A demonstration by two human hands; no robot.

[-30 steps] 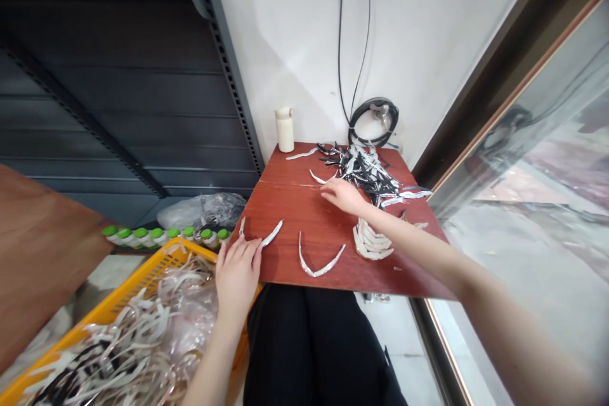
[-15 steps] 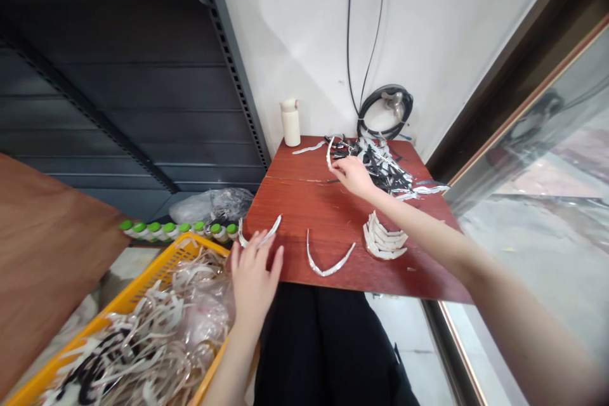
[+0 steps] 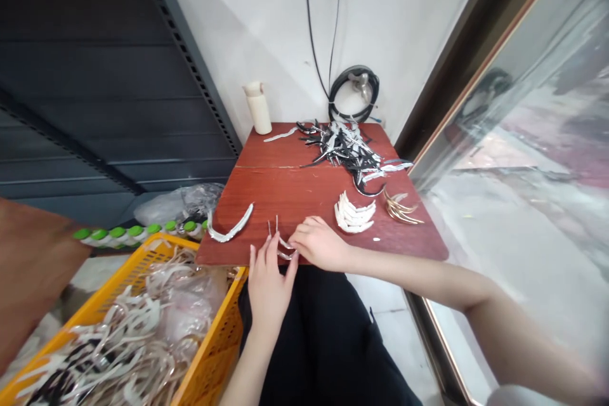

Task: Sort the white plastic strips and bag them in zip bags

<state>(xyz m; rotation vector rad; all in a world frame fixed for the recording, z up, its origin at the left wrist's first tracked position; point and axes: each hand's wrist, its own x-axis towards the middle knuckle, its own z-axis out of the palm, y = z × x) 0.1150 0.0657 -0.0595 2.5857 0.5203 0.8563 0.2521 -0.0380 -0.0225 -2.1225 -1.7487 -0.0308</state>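
Two thin curved white strips (image 3: 284,256) lie close together near the front edge of the red-brown table (image 3: 295,184). My left hand (image 3: 269,282) is at their left side, with fingers and thumb closed about the nearer strip. Bent fingers of my right hand (image 3: 316,244) pinch a strip at its right side; the fingertips partly hide it. To the left, a single U-shaped white strip (image 3: 231,233) rests on the table. A nested stack of white curved strips (image 3: 354,214) sits to the right, beside several gold-coloured curved strips (image 3: 402,209).
A tangled pile of black and silver strips (image 3: 349,146) lies at the back, below a coiled black cable (image 3: 333,94). A cream bottle (image 3: 258,109) stands back left. The yellow basket (image 3: 209,352) holds many strips. Green-capped bottles (image 3: 136,235) line the floor.
My right hand has come from the back pile to the table's front with a strip. My left hand has moved from the left strip to the middle one. The view has shifted right.
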